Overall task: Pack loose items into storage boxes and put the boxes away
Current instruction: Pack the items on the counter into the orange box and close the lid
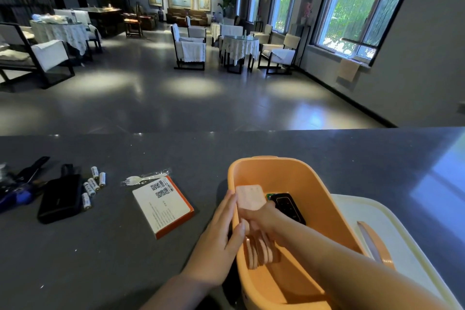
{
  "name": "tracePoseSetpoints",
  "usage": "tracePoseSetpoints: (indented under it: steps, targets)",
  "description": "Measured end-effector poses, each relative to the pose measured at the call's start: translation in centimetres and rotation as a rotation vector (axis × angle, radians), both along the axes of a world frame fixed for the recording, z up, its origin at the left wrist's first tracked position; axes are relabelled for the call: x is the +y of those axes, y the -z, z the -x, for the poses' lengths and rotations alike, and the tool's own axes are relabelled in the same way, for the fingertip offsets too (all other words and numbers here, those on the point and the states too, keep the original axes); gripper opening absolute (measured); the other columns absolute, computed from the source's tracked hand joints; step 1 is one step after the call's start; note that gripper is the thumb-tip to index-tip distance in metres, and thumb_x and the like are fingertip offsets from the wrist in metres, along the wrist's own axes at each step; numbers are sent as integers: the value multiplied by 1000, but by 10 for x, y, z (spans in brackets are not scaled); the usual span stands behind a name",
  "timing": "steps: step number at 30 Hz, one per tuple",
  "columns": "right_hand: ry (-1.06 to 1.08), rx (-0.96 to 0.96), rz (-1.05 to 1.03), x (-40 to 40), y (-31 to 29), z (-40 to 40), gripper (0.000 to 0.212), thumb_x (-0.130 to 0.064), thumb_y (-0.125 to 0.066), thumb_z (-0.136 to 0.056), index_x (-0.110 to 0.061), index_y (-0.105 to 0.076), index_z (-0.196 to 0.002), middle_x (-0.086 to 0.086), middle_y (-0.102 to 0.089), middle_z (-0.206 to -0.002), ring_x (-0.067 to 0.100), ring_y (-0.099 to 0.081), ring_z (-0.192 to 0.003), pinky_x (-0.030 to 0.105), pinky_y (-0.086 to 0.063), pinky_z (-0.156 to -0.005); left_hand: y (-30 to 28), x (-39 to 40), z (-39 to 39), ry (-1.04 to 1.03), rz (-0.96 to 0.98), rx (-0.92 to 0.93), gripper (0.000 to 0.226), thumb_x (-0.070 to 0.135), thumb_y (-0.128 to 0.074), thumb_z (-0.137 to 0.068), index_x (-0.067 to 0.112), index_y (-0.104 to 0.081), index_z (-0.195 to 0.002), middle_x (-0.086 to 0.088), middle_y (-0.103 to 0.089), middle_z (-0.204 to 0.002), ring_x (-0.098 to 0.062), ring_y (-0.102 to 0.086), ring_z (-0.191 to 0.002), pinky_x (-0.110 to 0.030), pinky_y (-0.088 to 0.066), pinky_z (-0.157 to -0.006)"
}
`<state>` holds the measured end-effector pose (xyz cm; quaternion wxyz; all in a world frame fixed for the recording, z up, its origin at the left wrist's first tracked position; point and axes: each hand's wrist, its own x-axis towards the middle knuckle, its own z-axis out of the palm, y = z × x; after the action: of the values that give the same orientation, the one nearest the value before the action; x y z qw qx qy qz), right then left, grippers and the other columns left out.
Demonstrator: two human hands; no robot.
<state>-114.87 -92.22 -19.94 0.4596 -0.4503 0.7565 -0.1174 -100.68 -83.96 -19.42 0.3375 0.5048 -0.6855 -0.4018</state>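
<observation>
An orange storage box stands on the dark counter in front of me. My right hand is inside it and grips a pale pink flat pad, held upright near the box's left wall. My left hand presses flat against the outside of that left wall, fingers straight. A black device with a green item behind it lies on the box floor. Several brown and pink flat pieces stand stacked in the box below my right wrist.
The cream lid with an orange handle lies right of the box. Left of it are an orange-edged white booklet, a wrapped plastic spork, several white batteries, a black pouch and dark straps. The counter's far edge drops to a dining hall.
</observation>
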Motion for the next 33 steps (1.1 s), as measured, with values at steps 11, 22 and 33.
tracePoseSetpoints:
  steps: [11, 22, 33]
  targets:
    - [-649, 551, 392, 27, -29, 10, 86, -50, -59, -87, -30, -5, -151, 6, -13, -156, 34, -22, -142, 43, -37, -108, 2, -2, -5, 5, 15, -13, 57, 49, -36, -97, 59, -1, -140, 46, 5, -144, 15, -2, -137, -24, -13, -115]
    - [-658, 477, 567, 22, -20, 19, 69, -50, -67, -80, -37, -35, -139, -3, -26, -149, 25, -30, -134, 37, -44, -103, 7, -1, -3, -33, 50, -15, 54, 51, -37, -96, 58, -10, -141, 43, -1, -147, 19, -5, -135, -24, -17, -115]
    - [-696, 690, 566, 11, -4, 5, 85, -44, -68, -81, -23, -19, -146, 10, -17, -148, 37, -27, -134, 41, -46, -102, 2, 4, -1, -67, 23, -12, 53, 46, -38, -98, 51, -13, -145, 39, -3, -149, 18, -5, -136, -18, -15, -111]
